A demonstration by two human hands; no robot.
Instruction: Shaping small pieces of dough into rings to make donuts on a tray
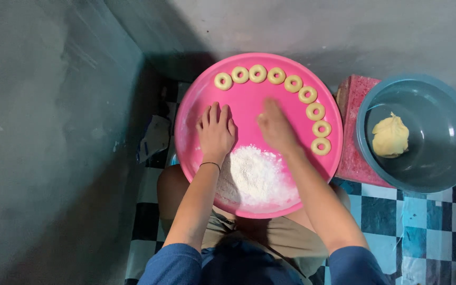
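A large round pink tray [196,100] rests on my lap. Several small pale dough rings [307,95] lie in an arc along its far and right rim. A heap of white flour [257,177] sits in the near part of the tray. My left hand [216,132] lies flat on the tray's bare middle, fingers together, palm down. My right hand [275,126] is just to its right, blurred, palm down over the tray; I cannot tell whether dough is under it.
A grey-blue bowl [439,158] holding a lump of yellow dough [390,137] stands to the right on a red block [354,105]. Grey walls close in at the left and back. The floor is blue, black and white checkered tile [397,221].
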